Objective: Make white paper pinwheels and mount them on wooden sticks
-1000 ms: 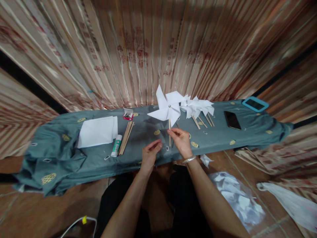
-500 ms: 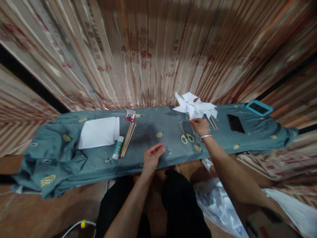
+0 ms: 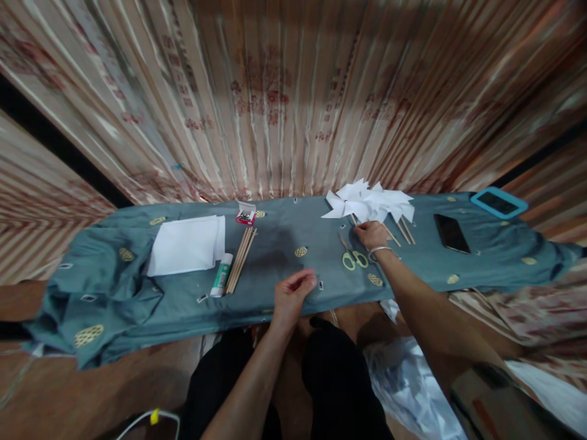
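Note:
My right hand (image 3: 372, 235) is closed around the thin wooden stick of a white paper pinwheel (image 3: 345, 203), low over the cloth at the right. The pinwheel's blades overlap other white paper pinwheels (image 3: 398, 203), whose sticks (image 3: 406, 231) point toward me. Green-handled scissors (image 3: 354, 259) lie just left of my right wrist, blades pointing away. Near the front edge, my left hand (image 3: 293, 294) hovers with loosely bent fingers and nothing visible in it. Further left are several wooden sticks (image 3: 241, 261), a green and white glue stick (image 3: 222, 275) and a small red box of metal pins (image 3: 246, 214).
A stack of white paper (image 3: 186, 245) lies on the left of the green-grey cloth (image 3: 275, 305). At the right are a dark phone (image 3: 452, 233) and a blue-framed device (image 3: 499, 202). A patterned curtain (image 3: 275, 98) hangs behind. Clear plastic bags (image 3: 413, 385) lie on the floor.
My right hand has lowered the pinwheel onto the others, and its blades have turned. My left hand stays near the front edge. The whole view has shifted slightly.

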### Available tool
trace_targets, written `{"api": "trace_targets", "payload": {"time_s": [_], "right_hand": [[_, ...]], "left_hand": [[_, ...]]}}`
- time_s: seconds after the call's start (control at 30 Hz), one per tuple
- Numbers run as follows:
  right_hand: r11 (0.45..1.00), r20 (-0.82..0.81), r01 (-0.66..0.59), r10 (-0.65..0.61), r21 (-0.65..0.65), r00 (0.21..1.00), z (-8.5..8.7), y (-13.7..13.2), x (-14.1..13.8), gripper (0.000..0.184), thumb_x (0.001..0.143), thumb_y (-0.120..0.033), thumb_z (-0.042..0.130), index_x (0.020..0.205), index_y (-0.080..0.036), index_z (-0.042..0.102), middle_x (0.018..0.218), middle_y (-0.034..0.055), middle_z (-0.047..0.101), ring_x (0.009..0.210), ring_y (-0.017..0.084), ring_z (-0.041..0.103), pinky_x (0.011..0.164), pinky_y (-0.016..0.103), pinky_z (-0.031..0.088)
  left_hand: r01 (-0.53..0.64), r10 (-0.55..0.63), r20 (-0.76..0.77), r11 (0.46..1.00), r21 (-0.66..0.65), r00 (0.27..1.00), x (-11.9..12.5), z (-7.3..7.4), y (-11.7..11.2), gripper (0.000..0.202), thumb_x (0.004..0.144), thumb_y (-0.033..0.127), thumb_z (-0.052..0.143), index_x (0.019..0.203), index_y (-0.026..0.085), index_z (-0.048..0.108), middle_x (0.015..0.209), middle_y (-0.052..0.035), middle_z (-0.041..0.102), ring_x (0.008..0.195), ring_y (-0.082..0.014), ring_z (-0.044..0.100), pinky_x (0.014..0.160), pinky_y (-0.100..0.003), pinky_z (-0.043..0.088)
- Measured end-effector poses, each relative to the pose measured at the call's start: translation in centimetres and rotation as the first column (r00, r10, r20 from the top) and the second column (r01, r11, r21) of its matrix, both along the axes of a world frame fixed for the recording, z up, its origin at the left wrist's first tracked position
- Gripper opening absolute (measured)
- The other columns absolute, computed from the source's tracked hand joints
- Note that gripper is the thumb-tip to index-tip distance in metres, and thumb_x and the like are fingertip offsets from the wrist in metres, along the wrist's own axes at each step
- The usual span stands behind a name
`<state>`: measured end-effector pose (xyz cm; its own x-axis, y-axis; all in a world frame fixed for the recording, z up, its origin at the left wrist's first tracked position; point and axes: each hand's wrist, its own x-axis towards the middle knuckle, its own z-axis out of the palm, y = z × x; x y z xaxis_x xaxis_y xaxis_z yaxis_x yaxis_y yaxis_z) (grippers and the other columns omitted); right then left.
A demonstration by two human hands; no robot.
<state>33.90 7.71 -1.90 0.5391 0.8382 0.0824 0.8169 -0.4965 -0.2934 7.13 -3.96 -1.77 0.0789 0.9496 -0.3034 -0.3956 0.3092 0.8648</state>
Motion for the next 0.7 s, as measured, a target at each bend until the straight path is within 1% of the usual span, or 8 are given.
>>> {"api": "trace_targets", "payload": {"time_s": [0.3, 0.47, 0.6, 0.7], "right_hand": [[0.998, 0.085, -0.05, 0.052, -0.027, 0.995, -0.5, 0.6, 0.0, 0.028, 0.081, -0.032, 0.059, 0.095, -0.016, 0.077, 0.094, 0.0142, 0.073, 0.088, 0.025, 0.068, 0.079, 0.033, 0.049], [0.997, 0.113, -0.056, 0.062, -0.057, 0.992, -0.5, 0.8, 0.0, 0.029, 0.082, -0.032, 0.058, 0.094, -0.015, 0.077, 0.094, 0.0151, 0.073, 0.088, 0.026, 0.068, 0.077, 0.033, 0.048], [0.996, 0.126, -0.049, 0.058, -0.076, 0.99, 0.0, 0.4, -0.2, 0.033, 0.084, -0.038, 0.057, 0.095, -0.015, 0.077, 0.094, 0.0168, 0.074, 0.087, 0.028, 0.068, 0.075, 0.034, 0.049], [0.997, 0.147, -0.04, 0.049, -0.062, 0.988, 0.8, -0.7, -0.5, 0.037, 0.087, -0.04, 0.054, 0.096, -0.012, 0.077, 0.094, 0.0199, 0.073, 0.086, 0.03, 0.069, 0.074, 0.036, 0.049]], "left_hand": [[0.012, -0.012, 0.016, 1.0, 0.008, 1.0, 0.3, -0.4, 0.0, 0.034, 0.049, 0.032, 0.088, 0.079, 0.019, 0.079, 0.076, -0.0058, 0.076, 0.074, -0.0187, 0.068, 0.078, -0.031, 0.053], [0.004, -0.005, 0.046, 1.0, 0.016, 0.999, 0.3, -0.7, 0.0, 0.034, 0.047, 0.032, 0.088, 0.077, 0.018, 0.079, 0.074, -0.0057, 0.075, 0.072, -0.0183, 0.068, 0.076, -0.031, 0.053], [-0.007, 0.006, 0.057, 1.0, 0.014, 0.998, 0.1, -0.5, 0.0, 0.032, 0.047, 0.031, 0.087, 0.076, 0.019, 0.079, 0.073, -0.0049, 0.075, 0.071, -0.0172, 0.067, 0.075, -0.03, 0.053], [-0.017, 0.016, 0.047, 1.0, 0.014, 0.999, -0.2, -0.2, 0.0, 0.03, 0.048, 0.031, 0.087, 0.075, 0.019, 0.079, 0.073, -0.0051, 0.075, 0.071, -0.0168, 0.066, 0.075, -0.03, 0.052]]}}
